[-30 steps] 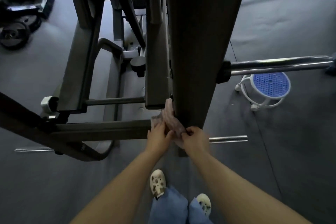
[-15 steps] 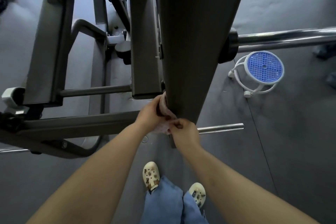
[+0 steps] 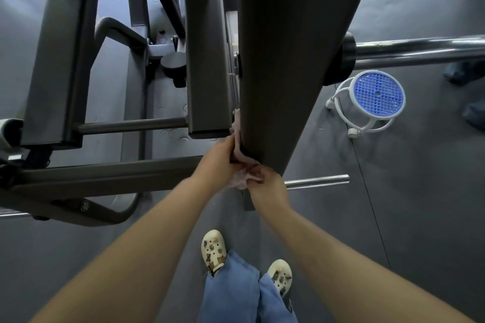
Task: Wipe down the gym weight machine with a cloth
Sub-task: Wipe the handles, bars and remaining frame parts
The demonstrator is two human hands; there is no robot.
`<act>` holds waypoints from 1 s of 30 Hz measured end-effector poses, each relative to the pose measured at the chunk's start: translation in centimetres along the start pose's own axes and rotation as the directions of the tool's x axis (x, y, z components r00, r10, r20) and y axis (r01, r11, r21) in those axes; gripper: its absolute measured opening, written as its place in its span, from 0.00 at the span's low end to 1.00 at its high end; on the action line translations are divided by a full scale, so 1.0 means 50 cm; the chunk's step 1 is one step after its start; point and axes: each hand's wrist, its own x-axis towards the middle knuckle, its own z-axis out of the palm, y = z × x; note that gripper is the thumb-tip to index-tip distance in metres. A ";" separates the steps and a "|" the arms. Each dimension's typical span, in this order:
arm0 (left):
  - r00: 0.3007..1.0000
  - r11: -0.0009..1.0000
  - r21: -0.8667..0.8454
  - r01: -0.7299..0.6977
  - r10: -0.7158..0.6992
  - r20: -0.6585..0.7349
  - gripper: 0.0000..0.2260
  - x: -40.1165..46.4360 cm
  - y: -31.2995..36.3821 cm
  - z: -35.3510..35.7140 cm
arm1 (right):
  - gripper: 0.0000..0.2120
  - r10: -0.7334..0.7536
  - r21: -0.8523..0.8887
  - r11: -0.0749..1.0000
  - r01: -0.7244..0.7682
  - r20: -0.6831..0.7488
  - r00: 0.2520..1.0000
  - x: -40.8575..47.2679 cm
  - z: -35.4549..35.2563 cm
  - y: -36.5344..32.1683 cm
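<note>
**Friend:** Where is the rag, and how much is done?

**Me:** My pale pink crumpled cloth (image 3: 242,162) is pressed on the left edge of the big dark metal post (image 3: 286,60) of the weight machine, low down near its bottom end. My left hand (image 3: 219,162) is curled shut around the cloth and pushes it on the post. My right hand (image 3: 265,182) pinches the loose end of it, just under the post.

**Friend:** So are you nearly finished?

**Me:** I think not. I am on one post only. The long dark grey bar (image 3: 105,173) to the left, the other dark grey upright beams (image 3: 207,60) and the shiny silver rod (image 3: 420,52) on the right all look untouched (I can't see any wet marks, so I can't really tell what is clean).

**Friend:** Any names or words on the machine?

**Me:** None I can read. The small white stool with the round blue seat (image 3: 376,92) on the grey floor (image 3: 420,191) has no writing either.
</note>
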 end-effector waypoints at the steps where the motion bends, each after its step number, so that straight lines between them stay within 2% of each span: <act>1: 0.997 1.000 0.016 0.009 -0.010 0.072 0.25 0.007 0.007 -0.013 | 0.08 -0.003 -0.007 1.000 0.003 0.022 1.000 0.001 -0.001 -0.001; 4: 0.977 0.998 0.052 0.019 -0.029 0.213 0.23 0.032 0.013 -0.035 | 0.08 0.022 0.025 0.999 -0.024 0.074 0.997 0.003 0.005 0.003; 5: 0.973 0.999 0.035 0.026 -0.033 0.227 0.23 0.034 0.013 -0.033 | 0.06 0.012 0.008 1.000 -0.012 0.047 0.999 0.002 0.007 0.004; 6: 0.975 0.999 -0.009 0.033 -0.030 0.220 0.24 0.034 0.008 -0.027 | 0.09 -0.005 -0.029 1.000 0.006 0.019 1.000 0.002 0.009 0.011; 8: 0.989 0.991 -0.129 0.029 -0.010 0.145 0.27 0.023 0.002 -0.013 | 0.13 -0.016 -0.045 0.999 0.016 -0.010 1.000 0.002 0.013 0.012; 12: 0.998 0.967 -0.254 0.008 -0.024 -0.058 0.27 -0.006 -0.024 0.024 | 0.11 -0.021 -0.128 0.992 0.020 -0.009 1.000 0.010 0.017 0.009; 14: 0.981 0.967 -0.246 -0.070 0.022 -0.192 0.23 -0.018 -0.036 0.046 | 0.11 -0.045 -0.124 0.991 0.041 -0.029 0.999 0.011 0.019 0.013; 16: 0.941 0.975 -0.163 -0.149 0.089 -0.328 0.20 -0.036 -0.043 0.065 | 0.13 -0.046 -0.094 0.995 0.043 -0.040 0.998 0.009 0.022 0.020; 19: 0.910 0.979 -0.119 -0.168 0.107 -0.401 0.17 -0.055 -0.047 0.076 | 0.16 -0.054 -0.080 0.996 0.051 -0.037 0.998 0.008 0.021 0.022; 21: 0.927 0.987 -0.075 -0.145 0.109 -0.359 0.19 -0.051 -0.047 0.069 | 0.16 -0.068 -0.095 0.993 0.064 -0.033 0.997 0.011 0.019 0.023; 25: 0.997 1.000 -0.022 -0.015 0.013 -0.080 0.31 -0.006 -0.039 0.038 | 0.14 -0.083 -0.166 0.983 0.075 -0.039 0.996 0.011 0.017 0.023; 28: 0.998 0.999 -0.020 -0.037 0.038 0.049 0.31 0.024 -0.029 0.012 | 0.12 -0.068 -0.145 0.987 0.064 -0.028 0.997 0.007 0.018 0.028; 30: 0.993 0.999 0.000 -0.035 0.035 0.115 0.30 0.039 -0.031 0.004 | 0.09 -0.095 -0.206 0.975 0.082 -0.050 0.994 -0.001 0.014 0.029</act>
